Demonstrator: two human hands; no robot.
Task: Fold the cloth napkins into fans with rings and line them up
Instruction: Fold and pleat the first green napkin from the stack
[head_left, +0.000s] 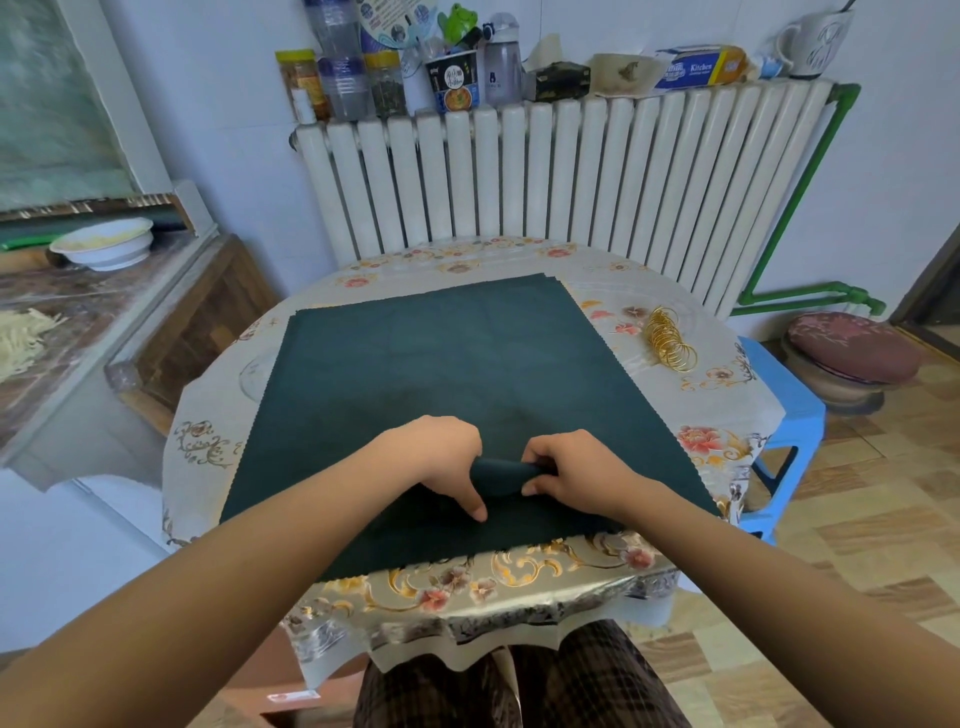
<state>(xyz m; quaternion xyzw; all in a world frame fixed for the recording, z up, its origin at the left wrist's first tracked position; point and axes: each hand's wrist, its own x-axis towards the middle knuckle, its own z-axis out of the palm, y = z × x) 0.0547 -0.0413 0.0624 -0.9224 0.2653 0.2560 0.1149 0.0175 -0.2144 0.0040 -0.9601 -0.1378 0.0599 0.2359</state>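
1. The dark green square cloth napkin (441, 374) lies flat on the round table (685, 457) with its floral plastic cover, near edge toward the person, so pleats can build from that edge.
2. The left hand (441, 460) and right hand (576, 470) each pinch a raised fold (501, 475) near the napkin's front; both grips are pressed on cloth.
3. The fold's long axis runs left to right.
4. A cluster of thin gold wire rings (670, 338) waits at the right, apart from the napkin.
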